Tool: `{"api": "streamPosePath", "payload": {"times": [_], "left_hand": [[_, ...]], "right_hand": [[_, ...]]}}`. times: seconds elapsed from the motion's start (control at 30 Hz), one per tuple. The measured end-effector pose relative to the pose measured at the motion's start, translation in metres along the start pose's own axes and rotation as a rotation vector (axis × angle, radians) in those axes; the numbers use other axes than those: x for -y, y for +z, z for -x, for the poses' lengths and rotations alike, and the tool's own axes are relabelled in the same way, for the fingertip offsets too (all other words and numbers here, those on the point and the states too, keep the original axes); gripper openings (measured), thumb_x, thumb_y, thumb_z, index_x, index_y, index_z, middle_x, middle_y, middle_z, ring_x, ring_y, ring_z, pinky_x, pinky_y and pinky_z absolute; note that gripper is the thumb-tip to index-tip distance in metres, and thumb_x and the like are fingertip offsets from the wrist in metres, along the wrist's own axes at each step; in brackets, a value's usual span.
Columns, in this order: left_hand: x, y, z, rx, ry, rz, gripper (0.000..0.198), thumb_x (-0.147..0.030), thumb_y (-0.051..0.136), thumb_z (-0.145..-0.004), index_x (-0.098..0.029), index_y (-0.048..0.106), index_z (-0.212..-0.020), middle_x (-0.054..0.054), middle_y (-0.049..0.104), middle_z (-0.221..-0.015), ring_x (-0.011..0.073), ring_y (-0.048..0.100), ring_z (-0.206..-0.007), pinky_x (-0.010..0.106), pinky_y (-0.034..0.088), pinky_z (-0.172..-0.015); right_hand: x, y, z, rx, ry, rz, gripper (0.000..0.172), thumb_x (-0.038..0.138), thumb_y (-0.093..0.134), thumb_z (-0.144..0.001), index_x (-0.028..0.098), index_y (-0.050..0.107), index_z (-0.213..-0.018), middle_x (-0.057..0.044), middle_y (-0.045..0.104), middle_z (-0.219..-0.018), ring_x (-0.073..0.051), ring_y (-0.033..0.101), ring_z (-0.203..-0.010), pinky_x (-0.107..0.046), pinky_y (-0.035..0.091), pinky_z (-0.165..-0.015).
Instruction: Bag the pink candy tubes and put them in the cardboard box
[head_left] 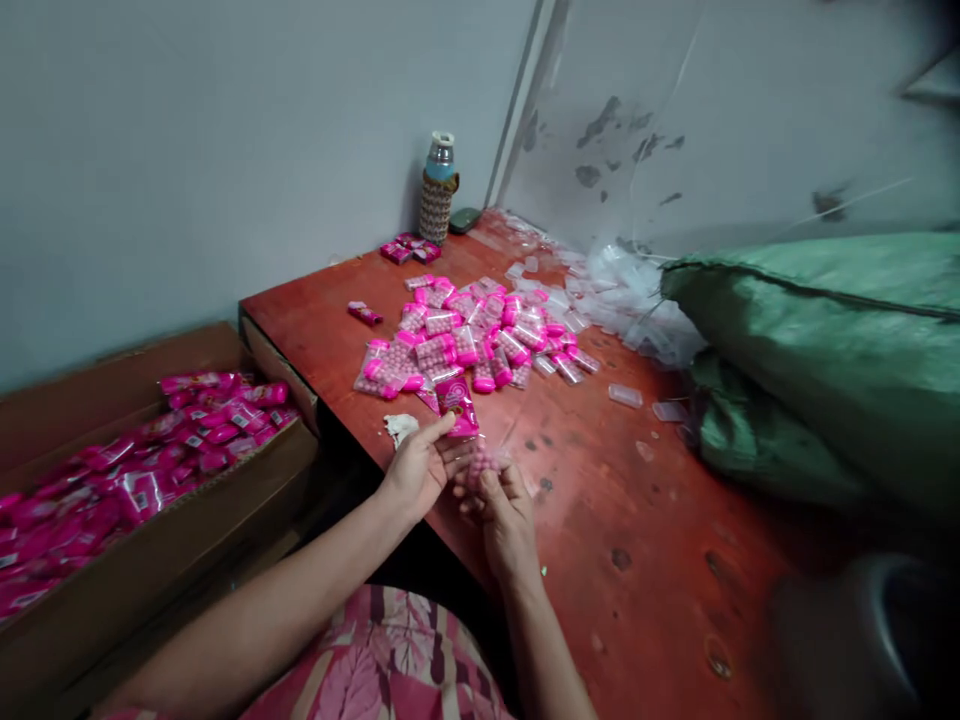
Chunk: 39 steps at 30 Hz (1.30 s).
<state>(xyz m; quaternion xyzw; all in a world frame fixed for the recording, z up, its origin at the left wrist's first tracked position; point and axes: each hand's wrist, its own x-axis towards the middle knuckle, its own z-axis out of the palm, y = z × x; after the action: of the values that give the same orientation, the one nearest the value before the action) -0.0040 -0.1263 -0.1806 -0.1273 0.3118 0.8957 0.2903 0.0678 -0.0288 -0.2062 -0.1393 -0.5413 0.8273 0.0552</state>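
Near the table's front edge, my left hand [420, 470] pinches a glossy pink printed wrapper [457, 405] between thumb and fingers. My right hand [510, 515] is closed around a small clear plastic container of pink balls [482, 460], just below the wrapper. Fingers hide part of the container, and its lower end cannot be seen. Just beyond both hands lies a heap of similar clear containers [442, 350] with bright pink caps, filled with pink balls.
A cardboard box [247, 490] of pink wrapped packs stands left of the red table [600, 520]. Clear empty containers [626, 395] lie to the right, beside a large green sack [810, 370]. At the back is a bottle [437, 195] in a woven cover, near several pink packs [409, 248].
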Motion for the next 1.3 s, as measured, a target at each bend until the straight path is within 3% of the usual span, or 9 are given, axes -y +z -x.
{"api": "streamPosePath", "payload": {"times": [0.1,0.33,0.57,0.77,0.87,1.07,1.13,1.23,1.3], "left_hand": [[0.007,0.005,-0.006,0.007,0.01,0.021,0.016,-0.023,0.053,-0.078,-0.009,0.061,-0.077,0.01,0.067,-0.07,0.0182,0.064,-0.07,0.03,0.05,-0.068],[0.045,0.035,-0.011,0.124,-0.097,-0.002,0.017,-0.027,0.059,-0.075,-0.01,0.06,-0.077,0.009,0.068,-0.074,0.0169,0.064,-0.071,0.028,0.05,-0.069],[0.077,0.058,-0.023,0.204,0.025,-0.139,0.029,-0.038,0.06,-0.072,-0.011,0.061,-0.083,0.008,0.067,-0.075,0.0135,0.061,-0.061,0.023,0.047,-0.058],[0.103,0.071,-0.044,0.03,0.134,-0.218,0.033,-0.045,0.062,-0.067,-0.012,0.054,-0.067,0.0,0.058,-0.056,0.0063,0.05,-0.04,0.016,0.036,-0.038],[0.11,0.076,-0.052,-0.017,0.157,-0.296,0.037,-0.049,0.059,-0.067,-0.013,0.051,-0.065,-0.004,0.052,-0.05,0.0026,0.039,-0.031,0.014,0.027,-0.03],[0.118,0.08,-0.064,0.177,0.084,-0.456,0.037,-0.05,0.058,-0.067,-0.013,0.051,-0.064,-0.003,0.053,-0.047,0.0026,0.037,-0.026,0.013,0.021,-0.024],[0.121,0.079,-0.068,0.251,0.039,-0.528,0.037,-0.05,0.059,-0.067,-0.013,0.052,-0.062,-0.004,0.05,-0.041,0.0032,0.035,-0.024,0.014,0.022,-0.023],[0.125,0.078,-0.071,0.301,-0.011,-0.598,0.037,-0.05,0.06,-0.066,-0.013,0.054,-0.061,-0.005,0.048,-0.035,0.0036,0.033,-0.022,0.014,0.023,-0.023],[0.126,0.077,-0.071,0.3,-0.032,-0.601,0.038,-0.05,0.058,-0.067,-0.012,0.056,-0.064,-0.004,0.049,-0.037,0.0031,0.032,-0.023,0.014,0.023,-0.023]], "right_hand": [[0.006,-0.015,0.0,-0.102,-0.05,0.038,0.015,0.034,0.057,-0.077,0.019,0.056,-0.078,0.002,0.056,-0.068,-0.008,0.05,-0.056,-0.019,0.043,-0.051],[0.014,-0.05,0.005,-0.227,-0.116,-0.044,0.014,0.031,0.058,-0.076,0.019,0.06,-0.083,0.0,0.057,-0.075,-0.009,0.05,-0.058,-0.017,0.038,-0.045],[0.027,-0.065,0.016,-0.211,-0.351,0.438,0.02,0.024,0.056,-0.077,0.021,0.061,-0.095,-0.004,0.062,-0.097,-0.018,0.055,-0.092,-0.033,0.04,-0.085],[0.031,-0.083,0.014,-0.349,-0.3,0.547,0.016,0.03,0.059,-0.072,0.019,0.063,-0.082,-0.003,0.065,-0.08,-0.017,0.057,-0.073,-0.028,0.045,-0.067],[0.04,-0.097,0.009,-0.269,-0.236,0.617,0.014,0.033,0.063,-0.068,0.019,0.063,-0.071,-0.001,0.063,-0.068,-0.015,0.054,-0.063,-0.026,0.044,-0.059],[0.097,-0.126,-0.019,-0.407,-0.287,0.46,0.023,0.038,0.058,-0.072,0.018,0.062,-0.082,-0.001,0.062,-0.075,-0.013,0.053,-0.063,-0.023,0.042,-0.058],[0.11,-0.128,-0.032,-0.365,-0.275,0.423,0.026,0.039,0.059,-0.071,0.017,0.063,-0.085,-0.001,0.062,-0.078,-0.012,0.054,-0.066,-0.023,0.042,-0.058],[0.109,-0.127,-0.05,-0.264,-0.209,0.363,0.02,0.035,0.064,-0.067,0.016,0.063,-0.072,0.002,0.058,-0.061,-0.009,0.049,-0.053,-0.02,0.038,-0.05],[0.1,-0.128,-0.058,-0.344,-0.194,0.232,0.019,0.034,0.066,-0.064,0.016,0.062,-0.068,0.005,0.055,-0.054,-0.008,0.045,-0.046,-0.02,0.036,-0.046]]}}
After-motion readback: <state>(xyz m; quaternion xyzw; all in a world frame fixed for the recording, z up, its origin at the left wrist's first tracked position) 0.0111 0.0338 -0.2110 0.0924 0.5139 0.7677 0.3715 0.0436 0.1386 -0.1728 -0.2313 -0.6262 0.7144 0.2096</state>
